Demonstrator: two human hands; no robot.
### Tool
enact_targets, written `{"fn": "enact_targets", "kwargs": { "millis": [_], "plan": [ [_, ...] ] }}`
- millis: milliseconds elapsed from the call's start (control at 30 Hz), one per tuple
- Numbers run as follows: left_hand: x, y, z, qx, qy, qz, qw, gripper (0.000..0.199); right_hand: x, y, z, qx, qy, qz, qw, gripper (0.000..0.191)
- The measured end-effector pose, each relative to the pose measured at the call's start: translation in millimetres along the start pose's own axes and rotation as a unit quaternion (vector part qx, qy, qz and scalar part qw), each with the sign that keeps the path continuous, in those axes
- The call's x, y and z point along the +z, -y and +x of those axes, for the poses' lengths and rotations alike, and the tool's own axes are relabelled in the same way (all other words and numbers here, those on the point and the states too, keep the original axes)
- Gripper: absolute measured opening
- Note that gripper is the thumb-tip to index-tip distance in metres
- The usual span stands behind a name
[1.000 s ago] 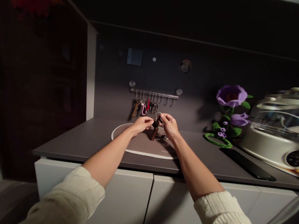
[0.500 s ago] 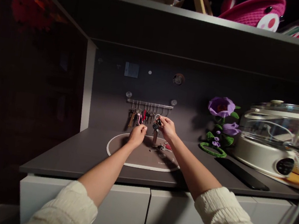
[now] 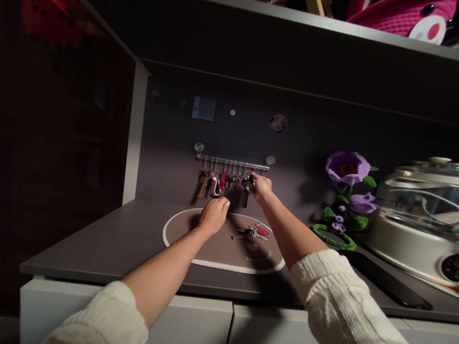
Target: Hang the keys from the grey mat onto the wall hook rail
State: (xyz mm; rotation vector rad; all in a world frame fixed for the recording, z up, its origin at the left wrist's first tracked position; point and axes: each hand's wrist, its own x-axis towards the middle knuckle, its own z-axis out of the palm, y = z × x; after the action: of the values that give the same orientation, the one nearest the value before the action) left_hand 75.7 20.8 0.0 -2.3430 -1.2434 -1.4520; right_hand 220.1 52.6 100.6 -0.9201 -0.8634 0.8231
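My right hand (image 3: 262, 187) pinches a bunch of keys (image 3: 247, 183) at the right end of a clear hook rail (image 3: 233, 162) on the wall. The bunch has a ring, a dark fob and a long piece hanging down. Whether its ring sits on a hook I cannot tell. My left hand (image 3: 213, 215) is closed above the brown oval mat (image 3: 186, 240); what its fingers hold, if anything, is hidden. Several other keys hang along the rail, with a pink-and-white strap (image 3: 215, 186) and a red tag (image 3: 224, 180) among them. Loose keys with a red piece (image 3: 261, 231) lie on the mat.
Purple crocheted flowers (image 3: 347, 168), a black phone (image 3: 388, 280) and a white appliance with a clear top (image 3: 419, 236) stand or lie to the right on the dark counter (image 3: 110, 241). A shelf (image 3: 251, 8) overhangs the counter, bearing a pink bag (image 3: 397, 16).
My right hand has raised the bunch of keys up to the rail's right end. My left hand has dropped a little lower, away from the hanging keys. The view has shifted slightly.
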Motion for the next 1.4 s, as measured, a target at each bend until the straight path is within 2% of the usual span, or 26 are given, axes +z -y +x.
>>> {"fn": "enact_targets", "kwargs": {
  "millis": [200,467,867,1100,1267,1400],
  "plan": [
    [1.9,2,1,-0.005,0.003,0.027,1.0,0.027,12,-4,21,0.002,-0.074,-0.015,0.997,0.015],
    [0.3,-1,2,-0.008,0.015,0.041,0.999,0.027,19,-9,30,0.019,-0.122,-0.044,0.991,0.003],
    [2.2,1,1,-0.016,0.015,0.046,0.999,0.027,12,-19,27,0.024,-0.114,-0.046,0.992,0.006],
    [1.7,1,1,-0.023,0.024,0.057,0.998,0.026,11,-30,32,0.017,-0.089,0.005,0.996,0.009],
    [1.3,1,1,-0.022,0.026,0.049,0.998,0.027,6,-37,34,-0.006,-0.082,-0.042,0.996,0.013],
    [1.0,2,1,-0.02,0.025,0.04,0.999,0.026,0,-39,32,-0.032,-0.056,-0.059,0.996,0.009]
  ]
}}
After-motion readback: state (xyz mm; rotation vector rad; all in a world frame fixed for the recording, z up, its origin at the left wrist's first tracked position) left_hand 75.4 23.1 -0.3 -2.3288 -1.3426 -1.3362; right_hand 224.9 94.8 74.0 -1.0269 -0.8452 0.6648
